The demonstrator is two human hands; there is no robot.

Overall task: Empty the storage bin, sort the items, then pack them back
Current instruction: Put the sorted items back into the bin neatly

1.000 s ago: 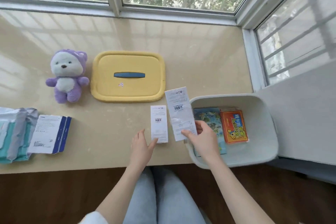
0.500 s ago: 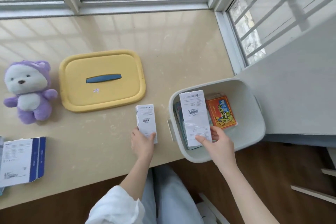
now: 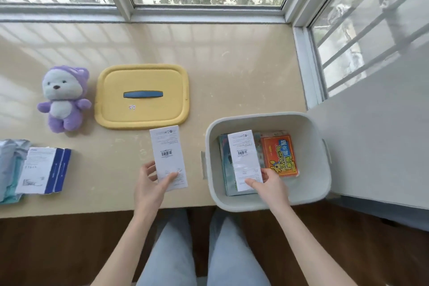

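Observation:
The pale grey storage bin (image 3: 308,188) sits at the table's front right corner. Inside it lie a blue-green picture book (image 3: 224,165) and an orange packet (image 3: 279,155). My right hand (image 3: 267,184) is inside the bin, gripping a white barcoded box (image 3: 245,159) that rests over the book. My left hand (image 3: 152,183) holds a second white barcoded box (image 3: 168,155), lifted at its near end above the table left of the bin.
The bin's yellow lid (image 3: 141,96) with a blue handle lies behind the left box. A purple plush bear (image 3: 63,98) sits to its left. A white-and-blue box (image 3: 44,169) and teal cloth packs (image 3: 9,169) lie at the far left. Window frames border back and right.
My right hand carried its white box from the table into the bin and lowered it onto the book. My left hand took hold of the other white box and raised it. The camera shifted.

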